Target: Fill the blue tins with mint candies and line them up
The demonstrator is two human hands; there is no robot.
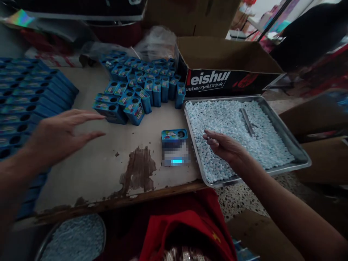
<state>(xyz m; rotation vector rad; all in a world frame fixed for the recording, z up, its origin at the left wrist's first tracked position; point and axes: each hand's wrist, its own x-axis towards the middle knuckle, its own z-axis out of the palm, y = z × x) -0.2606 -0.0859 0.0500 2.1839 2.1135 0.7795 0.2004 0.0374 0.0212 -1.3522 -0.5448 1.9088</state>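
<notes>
My left hand [63, 132], thumb and fingers apart with nothing between them, is in the air left of the nearest blue candy boxes [110, 111]. My right hand [224, 145] is over the metal tray [304, 161] of small pale blue and white candies [225, 112]. Its fingers are pinched, with a few candies at the tips. One blue box [174, 134] with a dark round hole in its top sits between my hands, on a small device [176, 154] with a lit blue display; the device is blurred out.
Rows of blue boxes [32, 98] are stacked at the left. A metal strip [247, 122] lies in the candies. Behind the tray stands an open black carton [231, 81]. A bowl of candies [76, 239] is below the table edge. Someone in dark clothing [312, 34] is at the back right.
</notes>
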